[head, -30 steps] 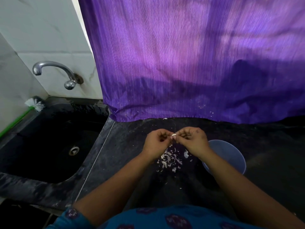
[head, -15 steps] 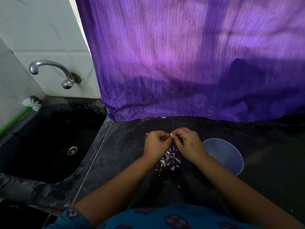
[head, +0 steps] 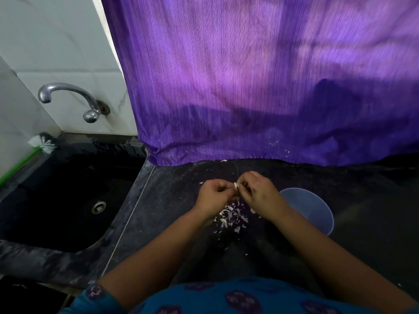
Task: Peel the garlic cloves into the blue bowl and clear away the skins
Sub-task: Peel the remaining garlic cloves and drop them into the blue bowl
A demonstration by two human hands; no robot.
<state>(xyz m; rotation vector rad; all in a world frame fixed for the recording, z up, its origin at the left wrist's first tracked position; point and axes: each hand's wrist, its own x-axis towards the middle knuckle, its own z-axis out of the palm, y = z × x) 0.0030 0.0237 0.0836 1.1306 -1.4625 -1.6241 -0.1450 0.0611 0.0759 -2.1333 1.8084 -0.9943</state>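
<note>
Moved: both hands sit a touch farther back on the counter (head: 172, 200) vs. a sec ago; clove is still between them, skins pile and bowl unchanged.
Left hand (head: 214, 197): fingers curled, tips pinching the clove (head: 236, 185) from the left; prob. steadies it so the other hand can strip skin.
Right hand (head: 260, 194): fingers curled in, tips pinched at the clove's right side, seemingly picking at skin; exact nail contact too small to tell.
Clove: small pale piece, held in the air betw. both hands' fingertips, above the skins.
Skins (head: 232, 215): loose heap of white-purple flakes on the counter right under the hands, so peel drops in one spot, easy to sweep up later.
Bowl (head: 317, 209): blue, on the counter just right of the right hand, partly hidden by the wrist; close by for a short drop of the peeled clove. Contents not visible.
Sink (head: 74, 191): dark basin w/ tap, well left.
Curtain (head: 260, 87): purple, hangs behind the counter.
Stage: mid-peel; skins not yet cleared.
</note>
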